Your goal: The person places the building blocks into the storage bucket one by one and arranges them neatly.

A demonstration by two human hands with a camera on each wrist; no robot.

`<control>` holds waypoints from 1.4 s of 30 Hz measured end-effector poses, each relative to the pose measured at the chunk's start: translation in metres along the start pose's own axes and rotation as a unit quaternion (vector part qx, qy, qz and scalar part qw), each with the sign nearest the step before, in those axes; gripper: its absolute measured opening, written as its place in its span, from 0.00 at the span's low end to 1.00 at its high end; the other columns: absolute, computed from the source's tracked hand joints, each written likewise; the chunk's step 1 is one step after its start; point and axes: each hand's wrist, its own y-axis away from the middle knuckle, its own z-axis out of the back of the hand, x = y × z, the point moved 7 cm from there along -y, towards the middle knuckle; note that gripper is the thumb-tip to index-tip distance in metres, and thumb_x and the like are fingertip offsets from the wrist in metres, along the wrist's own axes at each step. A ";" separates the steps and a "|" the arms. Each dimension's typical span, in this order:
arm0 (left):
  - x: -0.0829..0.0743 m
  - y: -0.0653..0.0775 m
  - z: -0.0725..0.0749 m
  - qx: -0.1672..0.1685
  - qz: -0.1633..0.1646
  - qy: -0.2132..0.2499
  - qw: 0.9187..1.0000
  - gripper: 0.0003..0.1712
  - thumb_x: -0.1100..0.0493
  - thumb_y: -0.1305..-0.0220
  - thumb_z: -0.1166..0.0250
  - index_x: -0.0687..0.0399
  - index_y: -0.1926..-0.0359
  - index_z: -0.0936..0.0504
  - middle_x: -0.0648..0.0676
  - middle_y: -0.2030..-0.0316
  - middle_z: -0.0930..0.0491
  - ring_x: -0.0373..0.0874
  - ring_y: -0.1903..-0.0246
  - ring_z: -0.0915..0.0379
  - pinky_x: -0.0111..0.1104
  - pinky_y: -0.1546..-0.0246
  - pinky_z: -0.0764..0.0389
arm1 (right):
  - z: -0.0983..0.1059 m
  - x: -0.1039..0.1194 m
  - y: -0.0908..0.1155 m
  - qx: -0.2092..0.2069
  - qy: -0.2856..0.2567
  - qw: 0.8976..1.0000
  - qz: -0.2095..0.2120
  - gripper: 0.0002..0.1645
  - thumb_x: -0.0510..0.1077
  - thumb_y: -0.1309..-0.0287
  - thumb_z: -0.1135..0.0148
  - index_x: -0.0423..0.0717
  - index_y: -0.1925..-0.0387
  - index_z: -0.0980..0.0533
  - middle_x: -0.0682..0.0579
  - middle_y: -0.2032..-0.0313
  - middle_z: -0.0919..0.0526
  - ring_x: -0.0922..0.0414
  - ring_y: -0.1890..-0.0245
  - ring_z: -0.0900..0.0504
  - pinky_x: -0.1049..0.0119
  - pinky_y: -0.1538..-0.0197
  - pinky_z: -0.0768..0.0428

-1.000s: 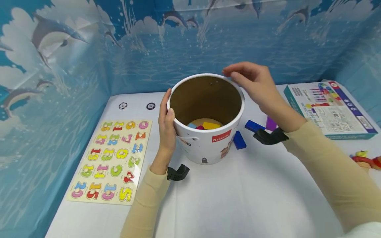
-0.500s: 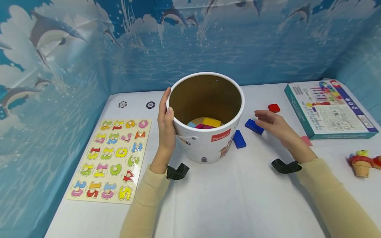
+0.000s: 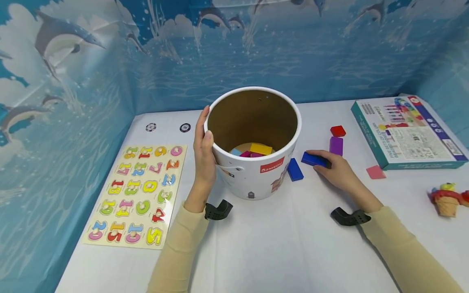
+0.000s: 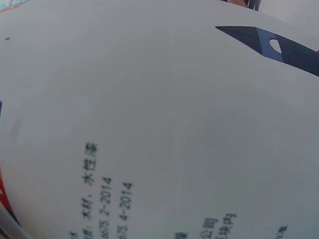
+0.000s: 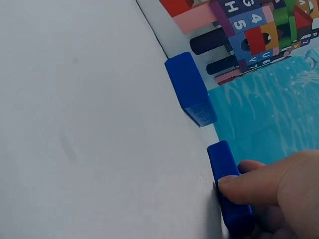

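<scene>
My left hand rests against the left side of a white bucket, its fingers fairly straight and the thumb near the rim. The bucket's printed wall fills the left wrist view. Inside lie several blocks, among them a yellow block. To the right of the bucket, my right hand pinches a blue block between thumb and fingers, low over the table. The thumb is clear on that block in the right wrist view. A second blue block lies beside the bucket.
A purple block, a red block and a pink piece lie near a flat box. At right is an ice-cream cone toy. A number puzzle board and two chips lie left.
My right hand has come down from the bucket's rim to the table at its right and taken hold of a blue block. My left hand has stayed at the bucket.
</scene>
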 end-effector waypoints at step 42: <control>0.000 0.000 0.000 -0.005 0.008 -0.007 1.000 0.32 0.49 0.41 0.61 0.46 0.34 0.47 0.43 0.36 0.47 0.45 0.40 0.47 0.49 0.44 0.40 | 0.064 0.230 -0.057 0.069 -0.511 0.855 0.054 0.13 0.38 0.47 0.43 0.37 0.59 0.25 0.43 0.55 0.29 0.51 0.55 0.28 0.69 0.52 0.26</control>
